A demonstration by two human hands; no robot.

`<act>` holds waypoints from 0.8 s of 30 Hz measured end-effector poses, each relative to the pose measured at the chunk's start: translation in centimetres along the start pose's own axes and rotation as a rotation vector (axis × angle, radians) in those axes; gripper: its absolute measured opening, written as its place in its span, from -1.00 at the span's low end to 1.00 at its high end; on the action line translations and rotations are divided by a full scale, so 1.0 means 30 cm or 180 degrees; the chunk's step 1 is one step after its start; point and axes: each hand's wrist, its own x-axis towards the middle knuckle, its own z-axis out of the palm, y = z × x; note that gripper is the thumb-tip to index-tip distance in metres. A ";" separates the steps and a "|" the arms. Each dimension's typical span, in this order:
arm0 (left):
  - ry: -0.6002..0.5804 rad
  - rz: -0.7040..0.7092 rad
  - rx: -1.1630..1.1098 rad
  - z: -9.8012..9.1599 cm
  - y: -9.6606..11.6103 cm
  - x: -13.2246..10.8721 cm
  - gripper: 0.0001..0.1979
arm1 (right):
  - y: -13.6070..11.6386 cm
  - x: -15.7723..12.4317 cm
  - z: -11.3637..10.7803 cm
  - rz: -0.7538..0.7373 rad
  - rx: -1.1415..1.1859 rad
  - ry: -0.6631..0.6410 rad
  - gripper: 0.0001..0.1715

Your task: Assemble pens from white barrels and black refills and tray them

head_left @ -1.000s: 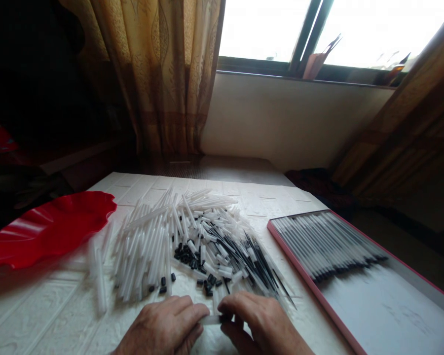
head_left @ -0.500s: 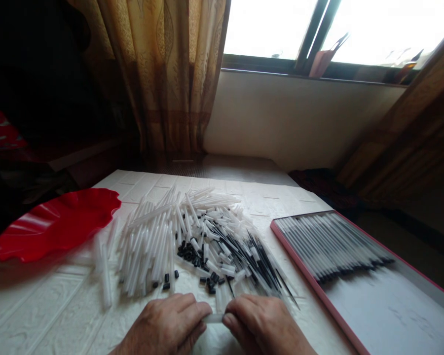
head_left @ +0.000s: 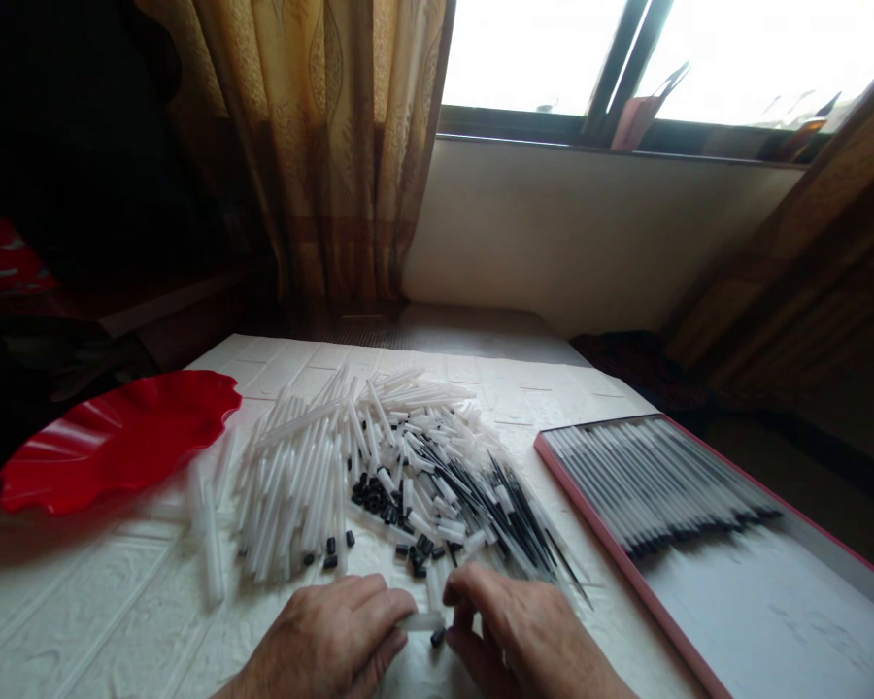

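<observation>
My left hand (head_left: 327, 641) pinches one end of a short translucent white tube (head_left: 420, 621) at the near table edge. My right hand (head_left: 514, 631) is closed right beside the tube's other end, fingers curled over a small black cap (head_left: 437, 638). Just beyond the hands lies a heap of white tubes (head_left: 298, 476), small black caps (head_left: 375, 500) and thin black refills (head_left: 510, 519), spread over the white embossed table cover (head_left: 80, 621).
A red wavy-edged plate (head_left: 117, 437) sits at the left. A flat pink-rimmed tray (head_left: 735, 592) on the right holds a row of assembled pens (head_left: 662, 476). Curtain, wall and window stand behind the table.
The hands stayed together on the tube. My right fingers shifted slightly and a black cap now shows below the tube's right end. The camera view drifted a little.
</observation>
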 end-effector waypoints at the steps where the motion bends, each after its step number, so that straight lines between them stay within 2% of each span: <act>1: 0.0020 0.0009 0.0017 0.000 0.001 0.000 -0.65 | 0.000 0.000 -0.001 -0.0016 0.0028 0.0005 -0.86; 7: -0.0042 -0.0011 0.0067 0.006 0.000 0.000 -0.66 | 0.006 0.006 -0.014 0.0035 0.0142 0.0037 -0.81; 10: -0.0055 -0.0074 0.0039 0.003 -0.010 -0.004 -0.71 | 0.008 0.006 -0.020 -0.0013 -0.0106 0.0069 -0.81; 13: 0.0109 -0.0058 0.0066 -0.001 -0.022 -0.005 -0.71 | 0.008 0.002 -0.004 -0.0166 -0.0500 -0.0032 -0.68; 17: 0.0069 -0.0119 0.0078 -0.007 -0.026 -0.002 -0.75 | 0.010 0.001 0.030 -0.0431 -0.1018 -0.0008 -0.83; 20: 0.0124 -0.0071 0.0100 -0.008 -0.023 -0.003 -0.75 | 0.010 0.003 0.052 -0.0461 -0.1211 0.0145 -0.83; 24: -0.0107 -0.0224 0.0071 -0.004 -0.027 -0.010 -0.77 | 0.006 0.005 0.070 -0.0532 -0.1382 0.0294 -0.82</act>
